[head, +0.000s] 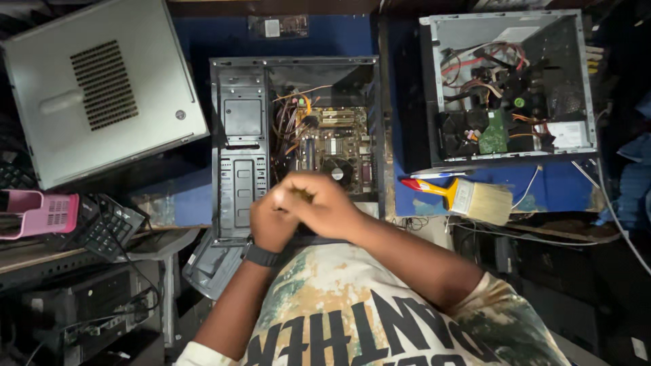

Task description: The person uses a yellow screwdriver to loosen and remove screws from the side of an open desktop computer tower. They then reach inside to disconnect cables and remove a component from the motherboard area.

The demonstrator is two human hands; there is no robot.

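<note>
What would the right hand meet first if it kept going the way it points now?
The right hand points left, across the open case, and already overlaps the left hand. So it would probably meet that hand first; whatever they hold between them is too blurred to tell.

Both hands, the left hand (271,220) and the right hand (319,200), are clasped together just in front of the open computer case (234,156), covering its near edge. Inside, a tangle of orange wires (288,125) crowds the motherboard (339,139), leaving little room. Bare blue counter (203,41) lies between that case and the grey side panel (102,88). To the right, a paintbrush (468,196) lies below the second open case (508,88).
</note>
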